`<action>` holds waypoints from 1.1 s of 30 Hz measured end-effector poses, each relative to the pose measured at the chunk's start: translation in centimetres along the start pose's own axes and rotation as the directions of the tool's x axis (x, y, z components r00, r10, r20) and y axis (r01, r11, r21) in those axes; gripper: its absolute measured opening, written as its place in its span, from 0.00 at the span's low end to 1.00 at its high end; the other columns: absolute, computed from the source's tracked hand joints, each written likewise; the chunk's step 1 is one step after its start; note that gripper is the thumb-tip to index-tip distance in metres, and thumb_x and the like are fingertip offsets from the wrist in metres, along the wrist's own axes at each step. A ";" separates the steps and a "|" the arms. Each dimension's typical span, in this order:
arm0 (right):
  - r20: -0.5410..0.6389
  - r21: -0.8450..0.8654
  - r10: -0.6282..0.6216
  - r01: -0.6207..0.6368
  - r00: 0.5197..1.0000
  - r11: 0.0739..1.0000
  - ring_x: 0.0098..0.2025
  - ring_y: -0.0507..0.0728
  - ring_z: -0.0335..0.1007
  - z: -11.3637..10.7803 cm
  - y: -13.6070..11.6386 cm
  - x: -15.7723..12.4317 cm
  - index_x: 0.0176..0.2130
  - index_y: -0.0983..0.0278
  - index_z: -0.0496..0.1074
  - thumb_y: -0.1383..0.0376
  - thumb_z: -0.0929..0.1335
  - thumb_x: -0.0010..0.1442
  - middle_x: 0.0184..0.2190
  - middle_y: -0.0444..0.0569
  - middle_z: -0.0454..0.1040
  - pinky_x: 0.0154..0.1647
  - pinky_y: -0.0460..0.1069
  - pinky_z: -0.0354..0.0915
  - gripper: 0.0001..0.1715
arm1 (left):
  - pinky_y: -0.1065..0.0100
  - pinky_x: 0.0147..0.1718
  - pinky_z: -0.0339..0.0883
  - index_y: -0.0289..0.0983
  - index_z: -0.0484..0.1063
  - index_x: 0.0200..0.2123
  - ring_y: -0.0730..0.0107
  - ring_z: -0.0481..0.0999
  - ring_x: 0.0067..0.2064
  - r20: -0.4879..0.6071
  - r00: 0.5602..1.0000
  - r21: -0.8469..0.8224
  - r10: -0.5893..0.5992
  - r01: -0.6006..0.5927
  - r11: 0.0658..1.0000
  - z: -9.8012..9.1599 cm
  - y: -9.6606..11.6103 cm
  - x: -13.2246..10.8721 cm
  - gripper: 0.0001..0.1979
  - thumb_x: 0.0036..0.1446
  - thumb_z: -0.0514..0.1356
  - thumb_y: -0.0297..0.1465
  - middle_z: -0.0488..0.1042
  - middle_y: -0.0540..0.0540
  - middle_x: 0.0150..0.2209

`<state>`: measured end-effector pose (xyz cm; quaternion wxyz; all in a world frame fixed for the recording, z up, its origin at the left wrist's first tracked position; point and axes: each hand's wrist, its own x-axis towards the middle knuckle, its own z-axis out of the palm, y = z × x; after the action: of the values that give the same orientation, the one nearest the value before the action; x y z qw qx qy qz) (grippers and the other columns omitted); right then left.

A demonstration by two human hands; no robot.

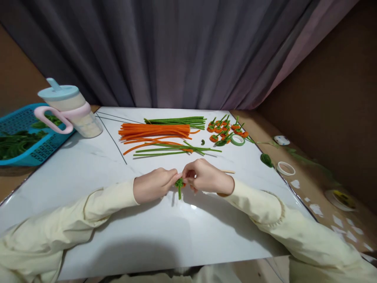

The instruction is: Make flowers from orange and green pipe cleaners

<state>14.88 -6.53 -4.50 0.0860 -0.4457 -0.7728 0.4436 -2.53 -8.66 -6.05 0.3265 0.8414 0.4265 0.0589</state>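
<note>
My left hand [153,184] and my right hand [206,177] meet over the middle of the white table [88,173], both with fingers pinched together on a small green pipe-cleaner piece [179,186] whose stem hangs down between them. A thin wooden stick [228,171] pokes out from behind my right hand. Further back lie a bundle of orange pipe cleaners [154,130], green pipe cleaners [176,121] and several finished small orange flowers with green stems [225,129].
A roll of green tape [237,140] lies by the flowers. A white tape ring [285,168] and a green leaf piece [266,159] sit at the right edge. At the left stand a lidded cup with a pink handle [69,110] and a blue basket [26,133] of green pieces.
</note>
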 end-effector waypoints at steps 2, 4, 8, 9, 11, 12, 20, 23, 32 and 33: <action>0.034 0.013 0.039 -0.040 0.999 0.999 0.14 0.49 0.66 0.0 -0.1 0.5 0.20 0.66 0.67 0.81 0.62 0.44 0.13 0.39 0.68 0.16 0.41 0.61 0.12 | 0.71 0.24 0.57 0.39 0.55 0.26 0.72 0.64 0.20 0.034 0.999 0.006 -0.026 0.026 1.000 0.1 -0.4 0.2 0.17 0.66 0.38 0.36 0.59 0.54 0.16; 0.068 0.060 0.083 -0.087 0.994 0.994 0.15 0.49 0.66 0.0 0.1 0.9 0.21 0.67 0.67 0.81 0.62 0.44 0.13 0.39 0.68 0.15 0.40 0.61 0.12 | 0.71 0.22 0.55 0.39 0.54 0.27 0.72 0.63 0.20 0.044 0.999 0.032 -0.020 0.019 0.999 0.3 -0.8 0.3 0.15 0.65 0.38 0.35 0.59 0.54 0.18; 0.133 0.169 0.103 -0.124 0.986 0.978 0.16 0.48 0.66 -0.2 0.6 1.3 0.22 0.67 0.68 0.81 0.62 0.45 0.14 0.39 0.68 0.16 0.40 0.63 0.12 | 0.70 0.21 0.50 0.40 0.51 0.28 0.71 0.58 0.20 0.017 1.000 0.090 0.027 -0.028 0.996 0.7 -1.4 0.3 0.12 0.64 0.38 0.33 0.57 0.54 0.20; 0.144 0.189 0.100 -0.126 0.985 0.974 0.16 0.48 0.66 -0.3 0.6 1.3 0.22 0.68 0.68 0.81 0.62 0.46 0.14 0.40 0.68 0.17 0.40 0.64 0.11 | 0.70 0.22 0.50 0.40 0.51 0.29 0.71 0.58 0.20 0.012 1.000 0.092 0.025 -0.026 0.995 0.8 -1.4 0.3 0.11 0.64 0.38 0.33 0.57 0.54 0.20; 0.148 0.214 0.093 -0.123 0.985 0.969 0.16 0.49 0.66 -0.6 0.7 1.3 0.23 0.68 0.69 0.80 0.63 0.47 0.14 0.40 0.68 0.17 0.41 0.64 0.11 | 0.69 0.22 0.51 0.40 0.51 0.31 0.70 0.59 0.21 0.006 1.000 0.076 0.005 -0.006 0.997 1.1 -1.4 0.3 0.11 0.64 0.37 0.35 0.57 0.53 0.21; 0.147 0.218 0.088 -0.119 0.985 0.969 0.16 0.49 0.67 -0.8 0.7 1.2 0.23 0.68 0.69 0.80 0.63 0.48 0.14 0.40 0.67 0.17 0.41 0.64 0.10 | 0.69 0.23 0.52 0.40 0.51 0.31 0.69 0.60 0.21 0.010 1.000 0.060 -0.007 0.007 0.998 1.1 -1.3 0.3 0.11 0.64 0.37 0.36 0.58 0.53 0.22; 0.153 0.153 0.026 -0.050 0.988 0.987 0.18 0.50 0.70 -1.6 0.9 0.8 0.25 0.69 0.71 0.75 0.65 0.52 0.15 0.41 0.69 0.20 0.41 0.64 0.07 | 0.70 0.26 0.57 0.40 0.51 0.31 0.71 0.61 0.22 0.017 0.999 -0.150 0.045 -0.042 0.988 1.1 -1.0 0.5 0.11 0.64 0.38 0.36 0.61 0.54 0.21; 0.118 0.051 -0.010 0.004 0.993 0.999 0.19 0.50 0.71 -1.7 0.6 0.5 0.25 0.69 0.72 0.76 0.65 0.53 0.14 0.42 0.70 0.21 0.41 0.63 0.08 | 0.72 0.27 0.59 0.39 0.52 0.31 0.73 0.64 0.22 -0.009 0.997 -0.204 0.072 -0.072 0.976 1.2 -1.1 0.6 0.11 0.65 0.39 0.35 0.64 0.54 0.21; -0.035 -0.006 -0.047 0.047 0.998 0.999 0.18 0.50 0.71 -1.4 -0.2 -0.5 0.25 0.69 0.71 0.77 0.63 0.54 0.15 0.43 0.72 0.23 0.41 0.63 0.11 | 0.76 0.21 0.56 0.38 0.55 0.31 0.80 0.60 0.16 -0.201 0.978 -0.289 0.057 -0.115 0.950 1.1 -0.7 0.3 0.09 0.64 0.43 0.31 0.63 0.58 0.18; -0.055 -0.018 -0.048 0.047 0.997 0.999 0.19 0.50 0.71 -1.3 -0.3 -0.6 0.25 0.69 0.71 0.77 0.63 0.54 0.15 0.43 0.72 0.23 0.41 0.63 0.11 | 0.76 0.20 0.56 0.38 0.55 0.31 0.80 0.60 0.16 -0.213 0.976 -0.306 0.051 -0.116 0.945 1.0 -0.7 0.3 0.09 0.64 0.43 0.31 0.62 0.58 0.18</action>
<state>15.74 -6.25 -3.30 0.1142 -0.4399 -0.7842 0.4225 -2.41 -8.70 -7.30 0.4092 0.7852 0.4063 0.2256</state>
